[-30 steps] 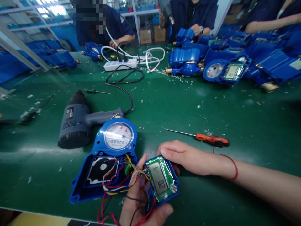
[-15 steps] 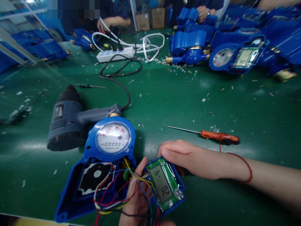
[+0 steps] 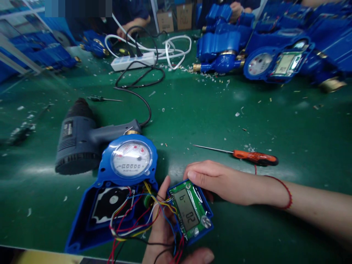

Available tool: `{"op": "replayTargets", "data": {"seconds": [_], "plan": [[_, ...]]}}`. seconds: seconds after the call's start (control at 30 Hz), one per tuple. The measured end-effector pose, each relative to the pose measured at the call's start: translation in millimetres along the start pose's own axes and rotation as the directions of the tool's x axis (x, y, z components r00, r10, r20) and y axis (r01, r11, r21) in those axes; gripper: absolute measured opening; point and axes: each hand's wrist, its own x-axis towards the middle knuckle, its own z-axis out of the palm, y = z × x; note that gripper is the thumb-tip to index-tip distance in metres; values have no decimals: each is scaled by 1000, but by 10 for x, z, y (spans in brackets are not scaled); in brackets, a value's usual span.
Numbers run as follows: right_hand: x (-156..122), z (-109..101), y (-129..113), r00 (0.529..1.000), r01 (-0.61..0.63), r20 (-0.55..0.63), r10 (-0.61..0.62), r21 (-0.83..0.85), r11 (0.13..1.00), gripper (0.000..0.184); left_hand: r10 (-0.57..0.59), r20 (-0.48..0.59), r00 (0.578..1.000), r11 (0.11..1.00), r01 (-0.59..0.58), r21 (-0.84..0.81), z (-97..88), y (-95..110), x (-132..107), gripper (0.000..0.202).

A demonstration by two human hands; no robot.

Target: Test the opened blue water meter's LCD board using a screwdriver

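Note:
Between my hands is a display module (image 3: 188, 209), a green circuit board with a lit LCD in a blue case, tilted. My left hand (image 3: 159, 231) supports it from below and the left side, its thumb apart near the bottom edge. My right hand (image 3: 211, 179) grips the module's upper corner, thumb on the edge; its other fingers are partly hidden. Red, yellow, blue, white and black wires (image 3: 137, 231) run from the module over my left hand to the open blue housing (image 3: 85, 223) of a water meter (image 3: 132, 159), which lies on the bench at the left.
Left of the meter lies a grey heat gun (image 3: 79, 143), its black cord running to a white power strip (image 3: 133, 61). An orange screwdriver (image 3: 255, 157) lies beyond my right wrist. More blue meters (image 3: 220, 55) stand at the back; co-workers' hands (image 3: 134, 27) show behind the bench.
The view has shifted slightly. My left thumb has come further into view below the module. The module stays between both hands with the same reading.

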Motion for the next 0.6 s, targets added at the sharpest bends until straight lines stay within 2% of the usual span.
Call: {"op": "replayTargets", "data": {"seconds": [0.1,0.17,0.23,0.3,0.37,0.4,0.5,0.57,0.6], "plan": [[-1,46,-32,1000,-7,-1,7,19,1000,48,35,-24,999,997,-34,68,63,24,42,102],[-22,55,-82,1000,-12,-11,12,2,1000,42,72,-59,996,993,-66,98,100,24,61,98],[-82,13,-134,996,15,-88,-25,-115,993,34,90,-111,990,988,-75,135,121,9,70,92],[-188,-91,-146,965,46,-229,-126,-323,945,30,76,-156,985,984,-48,173,121,-16,77,94],[-332,-232,-78,908,13,-342,-244,-557,831,30,51,-178,983,979,-14,203,104,-41,83,99],[-412,-302,-11,890,-44,-370,-267,-651,758,31,51,-184,982,976,-10,216,94,-51,86,100],[-629,-450,266,887,-215,-385,-257,-835,507,45,88,-205,975,964,-32,264,74,-60,92,98],[-726,-484,426,889,-269,-389,-243,-871,412,48,110,-223,969,957,-43,287,80,-48,91,99],[-758,-488,472,890,-272,-388,-241,-874,402,45,108,-229,967,957,-40,287,90,-38,90,101]]}}
